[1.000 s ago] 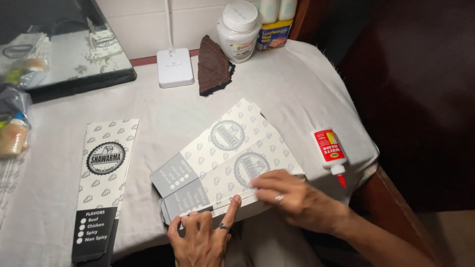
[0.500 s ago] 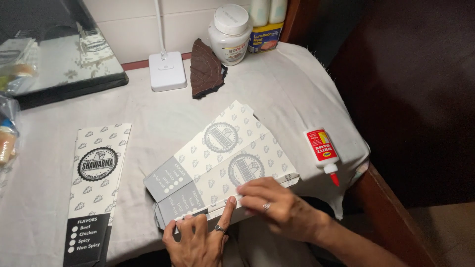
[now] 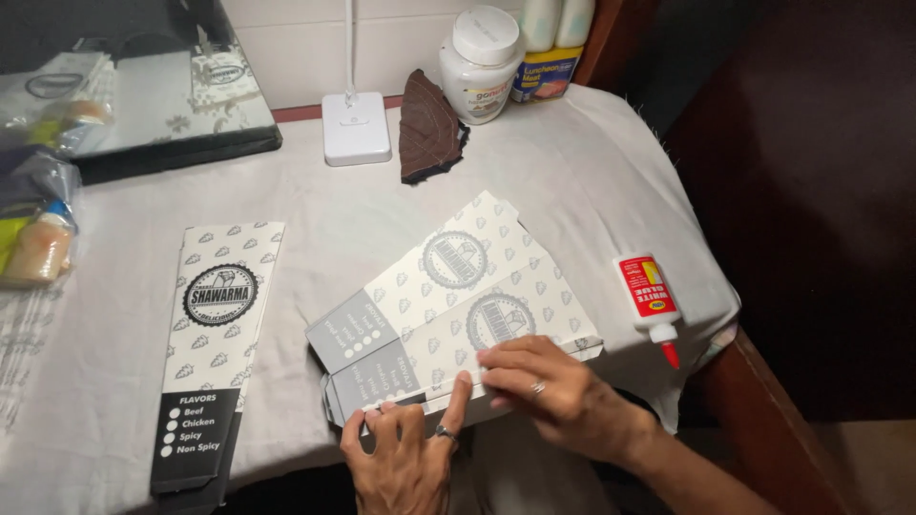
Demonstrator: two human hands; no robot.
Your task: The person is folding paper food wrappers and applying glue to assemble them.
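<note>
A flat, unfolded paper sleeve [image 3: 458, 305] with a grey leaf pattern and round emblems lies slantwise on the cloth-covered table [image 3: 572, 162], its lower edge at the table's near rim. The left hand [image 3: 405, 458] rests at the sleeve's near edge, fingers loosely bent and the forefinger stretched up to press on the long fold. The right hand [image 3: 549, 386] lies palm down on the sleeve's lower right part, fingers together and flattened against the paper just beside that forefinger; a ring shows on one finger of each hand. Neither hand pinches anything.

Left of the sleeve, apart from it, lies a second sleeve [image 3: 212, 353], folded narrow, with a black round emblem and a black end panel hanging over the table's rim. Right of the sleeve, near but not touching, a small glue bottle [image 3: 649, 300] with a red label and red tip lies on its side. Beyond the sleeve, against the tiled wall, stand a white lamp base [image 3: 356, 129], a folded brown cloth [image 3: 429, 129] and a white lidded jar [image 3: 482, 62]. Far left of the sleeve sit clear plastic bags [image 3: 38, 238], their contents hard to make out.
</note>
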